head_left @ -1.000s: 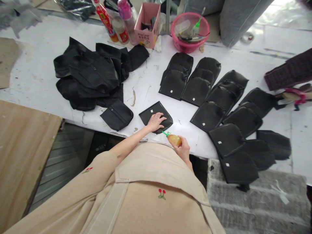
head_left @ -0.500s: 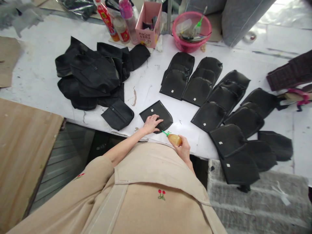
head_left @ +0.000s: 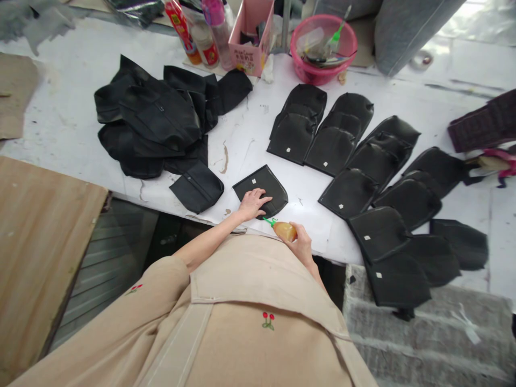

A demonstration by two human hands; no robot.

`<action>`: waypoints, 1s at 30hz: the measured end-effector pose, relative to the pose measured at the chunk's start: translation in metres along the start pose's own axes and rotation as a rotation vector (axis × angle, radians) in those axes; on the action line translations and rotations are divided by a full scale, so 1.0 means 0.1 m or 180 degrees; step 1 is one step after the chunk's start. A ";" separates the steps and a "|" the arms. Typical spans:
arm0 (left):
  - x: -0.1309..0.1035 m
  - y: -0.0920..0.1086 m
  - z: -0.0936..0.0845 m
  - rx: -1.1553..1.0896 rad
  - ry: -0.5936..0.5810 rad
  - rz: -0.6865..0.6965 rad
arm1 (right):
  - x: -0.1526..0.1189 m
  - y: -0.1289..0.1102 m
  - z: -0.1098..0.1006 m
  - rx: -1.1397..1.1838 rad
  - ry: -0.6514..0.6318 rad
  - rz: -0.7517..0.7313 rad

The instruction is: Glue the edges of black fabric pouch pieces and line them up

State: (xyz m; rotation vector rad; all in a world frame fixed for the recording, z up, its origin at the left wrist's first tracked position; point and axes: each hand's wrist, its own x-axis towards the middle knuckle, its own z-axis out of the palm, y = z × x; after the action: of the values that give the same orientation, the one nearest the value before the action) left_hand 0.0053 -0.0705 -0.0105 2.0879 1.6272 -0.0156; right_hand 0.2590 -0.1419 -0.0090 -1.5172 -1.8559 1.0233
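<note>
A black leather-like piece (head_left: 271, 181) with a small white patch lies on the white table near its front edge. My left hand (head_left: 252, 205) rests on it, fingers spread and pressing it down. In my right hand (head_left: 301, 243) is a glue bottle (head_left: 285, 231) with amber contents and a thin green nozzle. It is tilted so the nozzle tip meets or nearly touches the piece's near edge; I cannot tell which. Just left of the piece lies a black pouch (head_left: 196, 187) with a seam and snap.
A heap of black pouches (head_left: 157, 118) sits at the left. Overlapping rows of black pieces (head_left: 350, 188) spread to the right, some past the table edge. Behind stand bottles (head_left: 183, 32), a pink box (head_left: 250, 45) and a pink basin (head_left: 322, 70) of tools. A wooden board (head_left: 44, 242) is at left.
My right hand has moved the bottle slightly left, its nozzle following the near edge of the black piece. The left hand stays on the piece. The whole view has shifted a little.
</note>
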 end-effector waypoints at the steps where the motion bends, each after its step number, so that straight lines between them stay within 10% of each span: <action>1: 0.00 0.00 -0.01 -0.0008 0.0001 -0.0007 | 0.01 0.00 0.00 -0.0005 -0.0023 -0.0012; 16: 0.01 0.01 -0.01 0.0197 0.0013 -0.0035 | 0.04 -0.04 -0.06 0.0286 -0.0059 0.0475; 24: 0.13 0.17 -0.04 0.0468 0.0004 -0.0248 | -0.04 0.05 -0.29 0.1759 0.0852 0.1864; 30: 0.33 0.35 -0.06 0.0475 -0.0076 -0.0438 | -0.15 0.08 -0.37 0.1598 0.1210 0.1792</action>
State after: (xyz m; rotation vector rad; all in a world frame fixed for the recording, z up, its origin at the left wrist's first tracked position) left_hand 0.0450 -0.0439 -0.0021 2.0704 1.8017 -0.2131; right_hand 0.2959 -0.1479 0.0067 -1.7826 -0.8393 1.2170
